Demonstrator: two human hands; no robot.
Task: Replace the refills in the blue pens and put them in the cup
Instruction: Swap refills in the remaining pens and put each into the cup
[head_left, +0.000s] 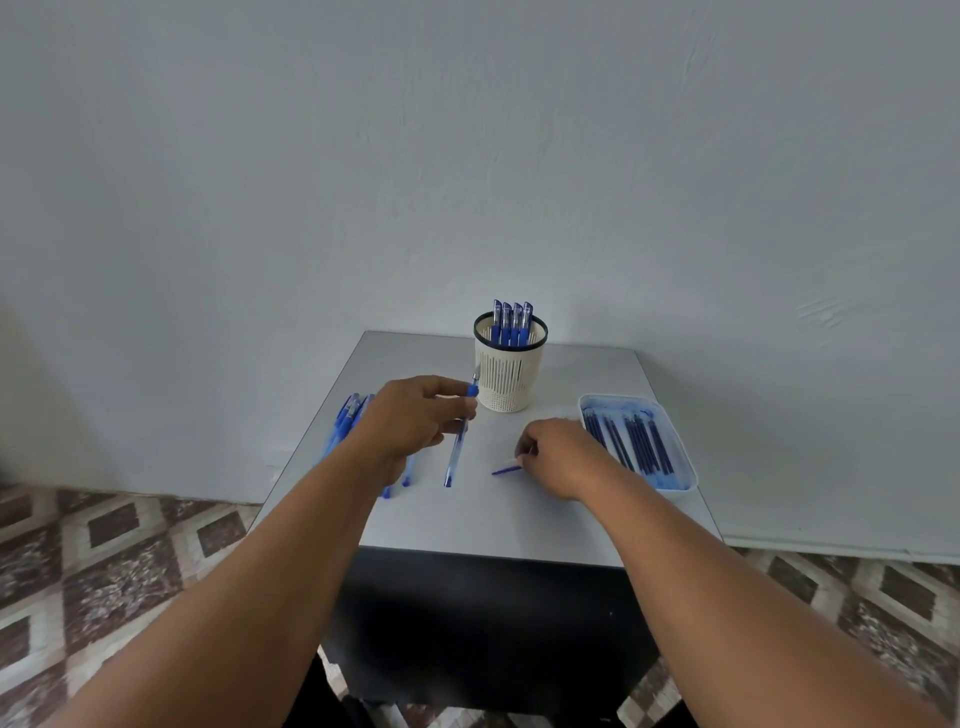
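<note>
Uncapped blue pen (457, 441) tilted above table, refill (506, 470) lying flat, capped pens upright in cup (506, 374)

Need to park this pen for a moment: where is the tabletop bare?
Bare: the near strip of table below both hands, and the far right corner behind the refill tray. Crowded: left edge with loose pens, and around the cup.

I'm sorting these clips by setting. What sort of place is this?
Probably a room in a home, not a workshop: a small grey table against a bare painted wall, on a patterned tiled floor. On it, only a pen cup and a tray of refills.
</note>
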